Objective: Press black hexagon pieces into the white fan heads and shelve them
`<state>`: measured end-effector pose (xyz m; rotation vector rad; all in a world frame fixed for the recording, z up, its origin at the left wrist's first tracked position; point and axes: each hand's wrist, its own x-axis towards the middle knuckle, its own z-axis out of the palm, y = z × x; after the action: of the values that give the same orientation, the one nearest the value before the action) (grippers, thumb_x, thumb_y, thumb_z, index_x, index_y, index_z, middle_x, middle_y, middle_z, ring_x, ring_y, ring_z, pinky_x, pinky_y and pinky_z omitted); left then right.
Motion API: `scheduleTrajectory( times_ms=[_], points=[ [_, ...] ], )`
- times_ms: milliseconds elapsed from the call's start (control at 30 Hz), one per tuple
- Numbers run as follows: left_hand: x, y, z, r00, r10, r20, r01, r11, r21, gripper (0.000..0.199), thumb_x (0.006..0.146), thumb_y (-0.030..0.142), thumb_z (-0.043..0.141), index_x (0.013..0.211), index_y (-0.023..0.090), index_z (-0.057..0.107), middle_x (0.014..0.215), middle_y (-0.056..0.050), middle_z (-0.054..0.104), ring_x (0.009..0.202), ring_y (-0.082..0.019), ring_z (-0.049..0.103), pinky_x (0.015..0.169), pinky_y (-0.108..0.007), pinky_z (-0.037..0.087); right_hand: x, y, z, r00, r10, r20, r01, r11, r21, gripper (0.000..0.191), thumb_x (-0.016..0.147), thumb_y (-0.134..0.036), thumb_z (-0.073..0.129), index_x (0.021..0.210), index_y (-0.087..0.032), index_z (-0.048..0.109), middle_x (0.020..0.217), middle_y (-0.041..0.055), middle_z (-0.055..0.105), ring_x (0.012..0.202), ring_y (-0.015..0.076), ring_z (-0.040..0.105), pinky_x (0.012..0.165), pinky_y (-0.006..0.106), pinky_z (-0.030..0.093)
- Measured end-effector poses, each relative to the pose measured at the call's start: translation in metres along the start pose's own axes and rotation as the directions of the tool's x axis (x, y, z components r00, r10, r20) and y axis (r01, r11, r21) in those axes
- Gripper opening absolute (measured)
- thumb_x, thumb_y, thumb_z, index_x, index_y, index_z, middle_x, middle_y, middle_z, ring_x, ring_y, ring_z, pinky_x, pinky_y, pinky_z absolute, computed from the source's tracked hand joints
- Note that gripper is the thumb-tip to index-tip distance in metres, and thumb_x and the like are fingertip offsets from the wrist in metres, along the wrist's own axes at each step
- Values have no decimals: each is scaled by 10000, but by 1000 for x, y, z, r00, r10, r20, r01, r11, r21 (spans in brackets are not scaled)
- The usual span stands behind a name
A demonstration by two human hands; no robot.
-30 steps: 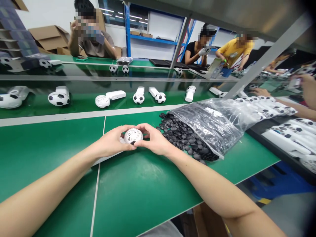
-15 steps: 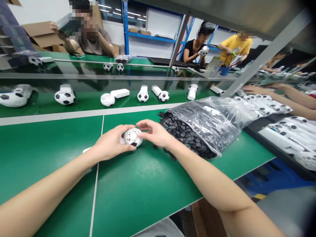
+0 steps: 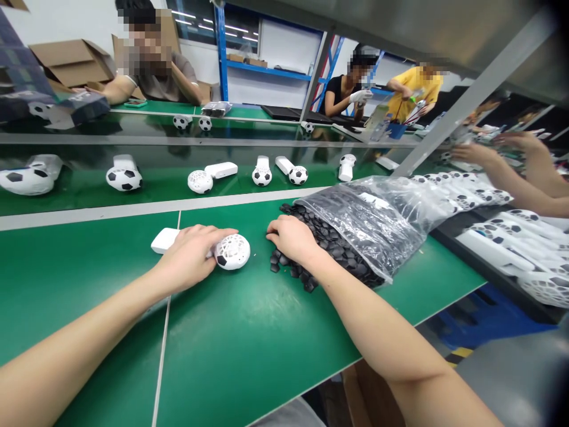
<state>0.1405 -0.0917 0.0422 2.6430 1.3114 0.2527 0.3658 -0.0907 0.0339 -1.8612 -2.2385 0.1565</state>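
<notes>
My left hand (image 3: pixel 189 255) is closed around the neck of a white handheld fan with a football-patterned head (image 3: pixel 233 252). The fan lies on the green tabletop, its slotted grille tilted up and its white handle (image 3: pixel 164 240) sticking out to the left. One black patch shows on the head's lower left. My right hand (image 3: pixel 291 237) is at the left edge of a heap of small black pentagon pieces (image 3: pixel 329 237), its fingers curled down and together. Whatever is between those fingertips is hidden. The heap spills from a clear plastic bag (image 3: pixel 368 219).
Several football fans (image 3: pixel 124 178) lie spaced along a green belt (image 3: pixel 169 160) beyond a pale rail. At right, a black tray (image 3: pixel 493 276) holds stacked white fans, with a co-worker's arms (image 3: pixel 515 184) behind it. A slanted metal post (image 3: pixel 471 98) crosses the right. Other people sit opposite.
My right hand has left the fan head and moved right to the black pieces. My left hand keeps the fan, now lower and more to the left. The person opposite has lowered a dark box.
</notes>
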Motion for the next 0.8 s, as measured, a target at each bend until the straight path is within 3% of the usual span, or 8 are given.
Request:
scheduleTrajectory(
  times_ms=[67,133,233,333,400,567,667,800],
  points=[
    [0,0,1,1000,-9,-17,9,1000,15,599,687,93,398,1255,271,456,1077,-27,598,993,-245,488,856,-379,368,-1,-1,0,998,-30,-50,34,996,88,94,790,-195,564,766,-182,655,810,55,649,764,183,593,668,277,430],
    [0,-1,1,999,-12,-38,14,999,39,597,695,80,384,1259,261,456,1061,-35,603,999,-245,482,871,-393,354,-4,-4,0,993,-57,-102,85,954,287,70,773,-161,564,782,-183,630,727,10,640,678,136,588,649,244,439],
    [1,-4,2,998,5,-59,-2,999,48,592,700,68,375,1254,256,463,1058,-37,604,1011,-241,474,891,-404,338,-11,-11,-2,986,-102,-129,158,806,570,123,791,-149,513,843,-193,615,697,-26,629,627,101,580,611,210,451],
    [2,-6,3,998,16,-66,-14,1000,22,585,694,67,380,1238,259,476,1086,-32,600,1019,-239,469,897,-406,334,-17,-17,-4,981,-172,-86,181,676,715,156,808,-169,515,913,-194,627,788,-12,654,691,107,599,633,216,465],
    [2,-7,4,997,18,-68,-17,1000,9,584,689,68,385,1234,257,479,1105,-32,596,1032,-243,465,904,-413,330,-18,-19,-5,967,-232,-110,241,671,702,167,813,-172,536,939,-199,641,805,-6,655,717,110,596,672,228,464],
    [0,-8,4,998,14,-61,-15,1000,-4,602,683,74,392,1246,274,463,1110,-29,590,1050,-251,458,921,-432,316,-19,-21,-6,894,-321,-312,431,804,410,116,819,-196,567,834,-201,682,800,24,601,794,136,552,744,265,430],
    [-1,-9,3,1000,24,-19,-25,1000,-18,612,682,159,482,1279,276,419,1141,-39,565,1076,-268,442,938,-446,304,-21,-24,-5,911,-325,-253,411,761,502,94,827,-184,555,827,-181,648,795,9,627,755,112,561,711,229,430],
    [-1,-6,2,1000,9,6,-9,997,-72,730,656,511,610,1297,232,398,1172,-84,540,1110,-310,420,961,-480,281,-23,-30,-2,923,-352,-158,373,710,597,58,810,-163,563,792,-178,616,766,-15,622,710,97,556,681,213,427]
  ],
)
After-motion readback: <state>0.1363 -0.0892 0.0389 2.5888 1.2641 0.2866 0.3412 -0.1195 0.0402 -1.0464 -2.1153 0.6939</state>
